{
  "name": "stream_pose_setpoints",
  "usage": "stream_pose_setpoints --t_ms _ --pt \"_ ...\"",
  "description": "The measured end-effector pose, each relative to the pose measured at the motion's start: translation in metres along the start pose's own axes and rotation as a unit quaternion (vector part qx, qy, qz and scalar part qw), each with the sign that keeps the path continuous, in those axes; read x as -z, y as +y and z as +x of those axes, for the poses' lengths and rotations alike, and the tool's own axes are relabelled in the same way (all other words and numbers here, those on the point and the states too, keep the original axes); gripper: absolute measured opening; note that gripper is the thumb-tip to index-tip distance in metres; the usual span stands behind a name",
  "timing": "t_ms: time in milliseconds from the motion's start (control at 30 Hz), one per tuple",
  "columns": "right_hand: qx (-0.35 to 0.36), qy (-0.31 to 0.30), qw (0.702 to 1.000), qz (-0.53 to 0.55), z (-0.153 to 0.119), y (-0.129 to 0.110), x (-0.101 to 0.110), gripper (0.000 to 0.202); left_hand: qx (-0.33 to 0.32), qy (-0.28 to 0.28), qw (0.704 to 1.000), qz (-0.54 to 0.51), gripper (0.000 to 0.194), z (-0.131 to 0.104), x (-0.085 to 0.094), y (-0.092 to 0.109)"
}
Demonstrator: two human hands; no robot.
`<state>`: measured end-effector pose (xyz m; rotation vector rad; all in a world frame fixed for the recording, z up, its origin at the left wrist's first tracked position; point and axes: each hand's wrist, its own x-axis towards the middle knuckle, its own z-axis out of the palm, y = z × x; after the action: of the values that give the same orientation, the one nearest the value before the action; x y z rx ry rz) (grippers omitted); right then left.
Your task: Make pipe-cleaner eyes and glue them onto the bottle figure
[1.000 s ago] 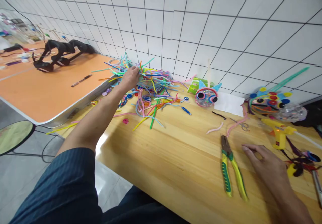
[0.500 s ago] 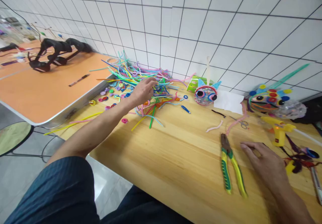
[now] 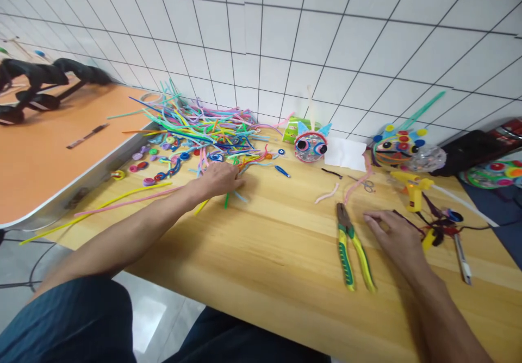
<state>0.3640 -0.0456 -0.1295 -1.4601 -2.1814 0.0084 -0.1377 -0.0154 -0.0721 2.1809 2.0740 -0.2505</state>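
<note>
My left hand (image 3: 222, 179) is over the near edge of the pipe cleaner pile (image 3: 204, 126), its fingers curled down among short coloured pieces; what they hold, if anything, is hidden. My right hand (image 3: 393, 235) rests on the wooden table (image 3: 261, 243), fingers bent, thumb and forefinger close together. Something thin and dark runs beside its fingers. Left of that hand lie pliers (image 3: 353, 249) with green and yellow handles. Pink pipe cleaner pieces (image 3: 327, 193) lie beyond the pliers. Buttons (image 3: 149, 181) are scattered left of my left hand.
A yellow glue gun (image 3: 414, 192), a marker (image 3: 463, 260) and dark pipe cleaners lie on the right. Decorated round faces (image 3: 310, 146) stand by the tiled wall, beside white paper (image 3: 346, 154). At the left, an orange table (image 3: 81, 151) holds black objects and a pen.
My left hand has come down and nearer, from above the pile to its near edge. The view has turned to the right. My right hand still rests beside the pliers.
</note>
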Motion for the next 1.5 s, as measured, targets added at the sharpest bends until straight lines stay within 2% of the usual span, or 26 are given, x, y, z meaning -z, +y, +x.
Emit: stream_pose_setpoints --t_ms 167,367,567,767,1067,1200,1300,1367,1433,1500 --pt "0.008 0.007 1.0 -0.005 -0.001 0.001 -0.001 0.033 0.009 -0.024 0.999 -0.024 0.032 0.006 0.002 -0.009" --pt "0.029 0.022 0.999 -0.009 -0.001 0.001 -0.003 0.03 0.038 -0.026 0.999 -0.014 0.045 0.001 0.007 -0.009" --pt "0.033 0.016 0.999 -0.014 -0.001 0.0 -0.004 0.033 0.052 -0.014 0.998 -0.015 0.041 -0.004 0.008 -0.011" --pt "0.021 0.0 1.0 -0.006 -0.002 0.002 -0.005 0.033 0.033 -0.017 0.999 -0.022 0.029 0.0 0.003 -0.017" --pt "0.011 -0.006 1.0 -0.002 0.0 0.004 -0.006 0.038 0.006 0.035 0.998 -0.06 0.022 -0.003 -0.011 -0.025" --pt "-0.002 -0.008 1.0 0.011 0.001 0.003 -0.007 0.041 0.006 0.081 0.992 -0.094 0.02 0.004 -0.009 -0.031" --pt "-0.003 -0.011 1.0 0.009 0.002 0.004 -0.006 0.042 0.015 0.127 0.985 -0.112 0.023 0.011 0.001 -0.035" --pt "-0.002 -0.021 1.0 0.004 0.002 0.004 -0.006 0.041 0.026 0.187 0.974 -0.123 0.029 0.022 0.01 -0.04" --pt "-0.001 -0.029 1.0 0.003 0.003 0.004 -0.006 0.04 0.031 0.309 0.94 -0.139 0.034 0.039 0.02 -0.048" --pt "-0.001 -0.032 0.999 0.005 0.003 0.004 -0.007 0.04 0.021 0.363 0.922 -0.134 0.043 0.063 0.029 -0.059"
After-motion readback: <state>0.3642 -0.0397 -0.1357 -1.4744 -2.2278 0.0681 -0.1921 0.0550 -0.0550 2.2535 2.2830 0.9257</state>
